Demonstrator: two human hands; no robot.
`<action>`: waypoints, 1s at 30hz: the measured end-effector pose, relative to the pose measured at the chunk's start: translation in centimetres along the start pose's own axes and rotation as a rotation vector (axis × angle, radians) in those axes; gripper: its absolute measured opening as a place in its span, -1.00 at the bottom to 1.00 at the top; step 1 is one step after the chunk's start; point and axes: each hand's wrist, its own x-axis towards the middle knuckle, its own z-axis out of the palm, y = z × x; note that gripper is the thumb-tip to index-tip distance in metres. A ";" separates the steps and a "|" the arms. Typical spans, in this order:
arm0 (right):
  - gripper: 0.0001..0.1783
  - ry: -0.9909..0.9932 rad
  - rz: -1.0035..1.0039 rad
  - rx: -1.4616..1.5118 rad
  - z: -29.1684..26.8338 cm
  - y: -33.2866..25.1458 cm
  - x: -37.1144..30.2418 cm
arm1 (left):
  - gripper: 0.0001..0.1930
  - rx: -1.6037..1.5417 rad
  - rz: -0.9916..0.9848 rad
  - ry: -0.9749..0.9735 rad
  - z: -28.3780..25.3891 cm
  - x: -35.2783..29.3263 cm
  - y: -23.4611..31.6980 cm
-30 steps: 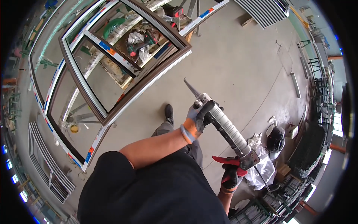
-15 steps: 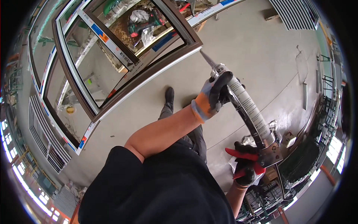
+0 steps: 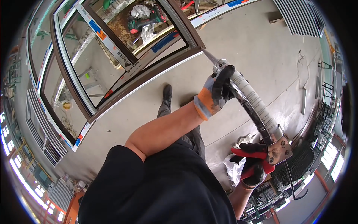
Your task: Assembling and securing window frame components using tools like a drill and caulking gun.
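Note:
A caulking gun [image 3: 257, 104] with a white printed cartridge slants across the right half of the head view. My left hand [image 3: 215, 93], in an orange, grey and black glove, is closed around its front end just behind the nozzle [image 3: 210, 56]. At the rear, my right hand [image 3: 254, 166], in a black glove, grips the red handle and trigger. The nozzle tip is at the near right corner of a brown window frame [image 3: 149, 77]; whether it touches cannot be made out. A bent pull rod [image 3: 291, 181] sticks out behind the gun.
Through the frame show a green-and-black cordless drill [image 3: 143, 23] and crumpled plastic [image 3: 148, 34] on a worn board. Slatted grey panels [image 3: 294, 15] lie at the far right, more [image 3: 43, 136] at the left. Crumpled white wrapping [image 3: 235, 170] shows beside my right hand.
The gun's rear end and my right hand have shifted to the right, and the pull rod has swung right. My left hand stays nearly in place, with the nozzle tip still at the frame's corner.

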 end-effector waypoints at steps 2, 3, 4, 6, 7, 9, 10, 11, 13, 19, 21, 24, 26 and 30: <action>-0.25 -0.004 -0.011 -0.003 0.2 -0.1 0.0 | -0.67 -0.017 0.004 -0.003 -0.3 0.1 0.0; -0.25 0.014 -0.005 -0.010 0.4 -0.2 0.0 | -0.67 0.014 0.013 -0.029 -0.4 0.1 0.1; -0.25 0.032 0.001 -0.016 0.6 -0.3 0.0 | -0.67 0.044 0.023 -0.056 -0.5 0.2 0.1; -0.25 0.023 -0.006 -0.031 0.9 -0.7 0.2 | -0.67 0.105 0.094 -0.082 -0.8 0.2 -0.3; -0.26 0.012 -0.012 -0.043 1.0 -0.9 0.3 | -0.67 0.169 0.166 -0.106 -0.9 0.2 -0.5; -0.26 0.012 -0.003 -0.061 1.1 -1.2 0.3 | -0.67 0.040 0.067 -0.083 -0.6 0.4 0.0; -0.26 0.011 0.007 -0.077 1.0 -1.4 0.2 | -0.68 -0.087 -0.032 -0.059 -0.3 0.4 0.1; -0.26 0.011 0.008 -0.076 1.0 -1.6 0.2 | -0.68 -0.087 -0.032 -0.058 -0.1 0.4 0.2; -0.28 -0.016 0.055 -0.105 0.7 -1.9 0.1 | -0.68 -0.109 -0.019 -0.037 0.2 0.3 0.1; -0.30 -0.033 0.012 -0.125 1.6 -2.2 -0.1 | -0.75 -0.149 -0.001 -0.100 0.0 0.0 0.7; -0.31 -0.031 0.011 -0.125 2.1 -2.4 0.1 | -0.76 -0.138 0.004 -0.104 0.1 -0.1 0.7; -0.32 -0.013 0.015 -0.124 2.3 -2.5 -0.2 | -0.77 -0.140 -0.012 -0.095 0.2 -0.3 0.8; -0.33 0.002 0.020 -0.122 2.2 -2.5 -0.4 | -0.77 -0.152 -0.034 -0.082 0.2 -0.5 0.8; -0.35 -0.027 0.043 -0.093 2.4 -2.4 -0.8 | -0.75 -0.132 0.003 -0.114 -0.4 -0.7 0.7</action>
